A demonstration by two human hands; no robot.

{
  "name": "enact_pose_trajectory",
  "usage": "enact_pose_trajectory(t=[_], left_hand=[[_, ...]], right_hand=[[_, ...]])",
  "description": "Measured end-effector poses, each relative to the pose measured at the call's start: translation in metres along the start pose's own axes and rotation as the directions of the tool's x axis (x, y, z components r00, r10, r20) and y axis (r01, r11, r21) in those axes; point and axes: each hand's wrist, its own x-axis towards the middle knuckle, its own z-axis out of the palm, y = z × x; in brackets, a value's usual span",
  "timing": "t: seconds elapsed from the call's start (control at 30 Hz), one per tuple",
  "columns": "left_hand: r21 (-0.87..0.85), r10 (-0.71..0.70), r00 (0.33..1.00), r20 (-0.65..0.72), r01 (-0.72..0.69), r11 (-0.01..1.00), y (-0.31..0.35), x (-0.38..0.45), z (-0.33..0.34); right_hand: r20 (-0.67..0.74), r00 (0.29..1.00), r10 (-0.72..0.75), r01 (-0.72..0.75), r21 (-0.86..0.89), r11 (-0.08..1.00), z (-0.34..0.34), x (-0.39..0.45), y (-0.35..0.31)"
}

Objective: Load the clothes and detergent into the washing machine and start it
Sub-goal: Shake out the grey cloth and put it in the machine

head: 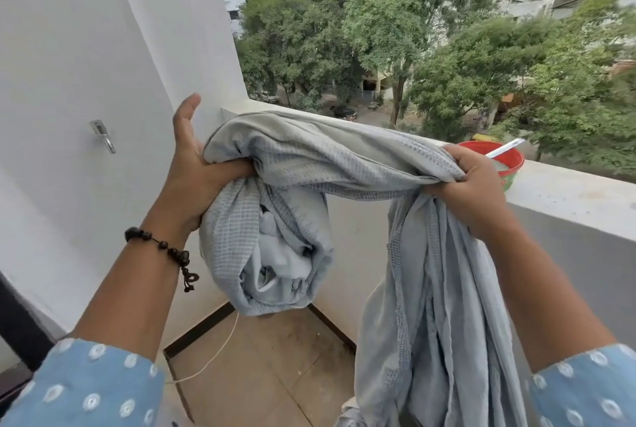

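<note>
Cloth: a big pale grey-blue cloth (344, 158) with a woven grid pattern, held up between my two hands in the middle of the head view, in front of the balcony wall.
Cloth, left end: rolled into a loose bundle that hangs down below my left hand, with folds of lighter fabric showing inside the roll.
Cloth, right end: falls in long folds from my right hand down to the near edge of the view.
Left hand: my left hand (191, 165) grips the bunched cloth, fingers curled into the fabric, thumb pointing up and free.
Right hand: my right hand (471, 185) is closed tight round a gathered fistful of the cloth, knuckles towards me.
Bracelet: a dark bead bracelet (165, 249) sits on my left wrist, its knotted end dangling.
Sleeves: both arms wear blue sleeves (86, 388) with small white spots, pushed up to the forearm.
Bowl: a red bowl (509, 165) stands on the ledge (568, 199) just beyond my right hand, partly hidden by it; a white handle sticks up out of it, and I cannot tell what is inside.
Wall: a white wall (86, 48) on the left carries a metal hook (103, 135).
Floor: tan tiles (268, 368) below, with a thin white cord (220, 351) lying across them.
Far: green trees (413, 30) and buildings beyond the ledge.
</note>
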Motion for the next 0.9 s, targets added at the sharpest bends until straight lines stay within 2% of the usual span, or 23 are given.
enact_pose_trajectory(t=[0.1,0.17,0.23,0.3,0.43,0.5,0.57,0.63,0.73,0.83,0.9], left_hand=[[0.009,0.003,0.999,-0.042,-0.003,1.000,-0.005,-0.003,-0.001],[-0.043,0.006,0.991,-0.135,-0.012,0.999,-0.006,-0.004,0.005],[-0.171,-0.022,0.963,-0.268,-0.026,0.985,-0.007,-0.001,0.014],[-0.320,-0.069,0.927,-0.369,-0.057,0.946,-0.010,0.004,0.026],[-0.475,-0.143,0.893,-0.427,-0.087,0.876,-0.012,0.009,0.044],[-0.554,-0.183,0.895,-0.407,-0.082,0.828,-0.015,0.013,0.041],[-0.658,-0.225,0.928,-0.298,-0.029,0.753,-0.020,0.015,0.039],[-0.715,-0.234,0.944,-0.232,-0.003,0.699,-0.025,0.013,0.045],[-0.728,-0.260,0.948,-0.185,0.046,0.684,-0.030,-0.001,0.067],[-0.707,-0.406,0.896,-0.180,0.169,0.686,-0.044,-0.018,0.076],[-0.629,-0.503,0.841,-0.202,0.282,0.724,-0.059,-0.030,0.069]], right_hand=[[-0.095,0.995,-0.018,0.023,0.052,0.998,0.003,-0.001,-0.008],[-0.100,0.995,0.016,-0.004,0.115,0.993,0.014,-0.010,-0.012],[-0.005,0.998,0.061,-0.059,0.203,0.977,0.030,-0.023,-0.016],[0.163,0.982,0.099,-0.144,0.291,0.946,0.046,-0.037,-0.020],[0.401,0.905,0.143,-0.302,0.370,0.878,0.054,-0.056,-0.008],[0.484,0.855,0.184,-0.381,0.347,0.857,0.054,-0.067,0.006],[0.520,0.827,0.213,-0.434,0.351,0.829,0.057,-0.079,0.017],[0.522,0.818,0.242,-0.476,0.380,0.793,0.064,-0.087,0.022],[0.489,0.827,0.278,-0.529,0.507,0.680,0.076,-0.085,0.018],[0.379,0.873,0.306,-0.487,0.694,0.531,0.076,-0.075,0.012],[0.311,0.896,0.318,-0.439,0.730,0.523,0.069,-0.068,0.013]])
